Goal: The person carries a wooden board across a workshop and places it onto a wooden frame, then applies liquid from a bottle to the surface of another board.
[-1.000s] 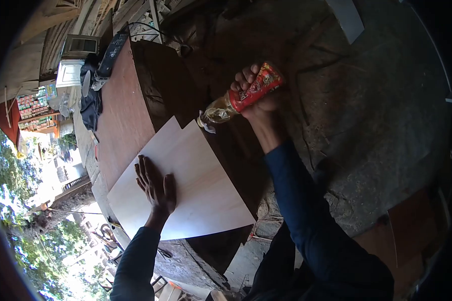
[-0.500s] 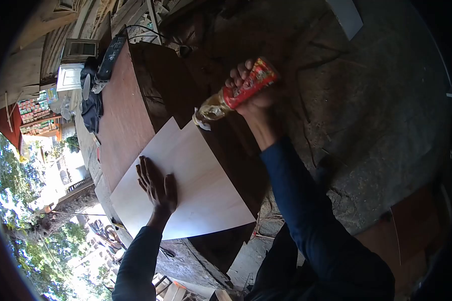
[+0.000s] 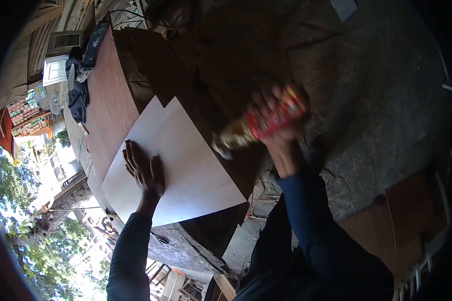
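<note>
My left hand [image 3: 146, 170] lies flat on a pale, smooth sheet [image 3: 186, 175], its fingers stretched out and a little apart. The sheet has a notch cut in its far edge and rests on a reddish-brown board [image 3: 108, 80]. To the right of the sheet, my right hand [image 3: 276, 118] is wrapped round a bottle with a red label [image 3: 281, 116]. The bottle is tilted, its whitish neck end pointing down and left toward the sheet's right edge, apart from it. Motion blurs both the bottle and that hand.
A long black tool or case [image 3: 94, 45] and dark cloth [image 3: 77, 98] lie along the board's left edge. Brown boards [image 3: 371, 220] lean at the lower right. A pale offcut [image 3: 344, 7] lies on the dirt floor [image 3: 381, 115] at the top.
My right hand has swung the bottle down and to the right, away from the sheet's notched corner. My left hand stays flat on the sheet. The whole view has shifted slightly.
</note>
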`<action>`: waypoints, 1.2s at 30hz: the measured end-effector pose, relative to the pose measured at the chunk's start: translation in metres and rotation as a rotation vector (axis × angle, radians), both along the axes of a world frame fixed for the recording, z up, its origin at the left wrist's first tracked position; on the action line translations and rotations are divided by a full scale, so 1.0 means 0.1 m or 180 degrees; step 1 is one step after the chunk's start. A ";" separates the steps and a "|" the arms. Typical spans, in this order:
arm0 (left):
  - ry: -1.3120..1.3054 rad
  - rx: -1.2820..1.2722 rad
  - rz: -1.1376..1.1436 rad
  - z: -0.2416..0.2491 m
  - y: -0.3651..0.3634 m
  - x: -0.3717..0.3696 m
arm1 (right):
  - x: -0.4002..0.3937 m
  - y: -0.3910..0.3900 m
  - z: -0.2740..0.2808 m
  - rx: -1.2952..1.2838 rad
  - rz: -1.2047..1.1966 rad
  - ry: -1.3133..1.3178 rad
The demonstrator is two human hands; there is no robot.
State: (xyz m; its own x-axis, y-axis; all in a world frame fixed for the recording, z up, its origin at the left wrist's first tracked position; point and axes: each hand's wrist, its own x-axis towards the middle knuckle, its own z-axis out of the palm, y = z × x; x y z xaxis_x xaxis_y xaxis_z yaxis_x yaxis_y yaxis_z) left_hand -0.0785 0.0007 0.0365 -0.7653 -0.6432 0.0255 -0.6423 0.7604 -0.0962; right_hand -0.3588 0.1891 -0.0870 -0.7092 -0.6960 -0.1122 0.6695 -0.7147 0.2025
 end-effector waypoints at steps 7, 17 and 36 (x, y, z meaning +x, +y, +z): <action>-0.0065 -0.0054 -0.0068 -0.03 -0.03 0.02 | 0.20 0.88 0.20 0.0123 0.0271 0.0202; 0.0050 -0.0073 -0.0219 -0.06 -0.06 0.07 | 0.15 0.89 0.39 0.0315 0.0305 0.0523; 0.0177 -0.0107 -0.0162 -0.10 -0.05 0.08 | 0.30 0.97 0.26 0.0204 0.0107 -0.0132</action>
State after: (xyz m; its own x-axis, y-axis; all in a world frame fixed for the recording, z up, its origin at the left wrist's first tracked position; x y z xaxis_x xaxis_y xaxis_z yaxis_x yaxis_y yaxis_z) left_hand -0.0705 -0.0039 0.0266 -0.7938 -0.6015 0.0899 -0.6079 0.7892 -0.0875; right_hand -0.3291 0.2857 -0.0612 -0.6793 -0.7098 -0.1862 0.6853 -0.7044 0.1850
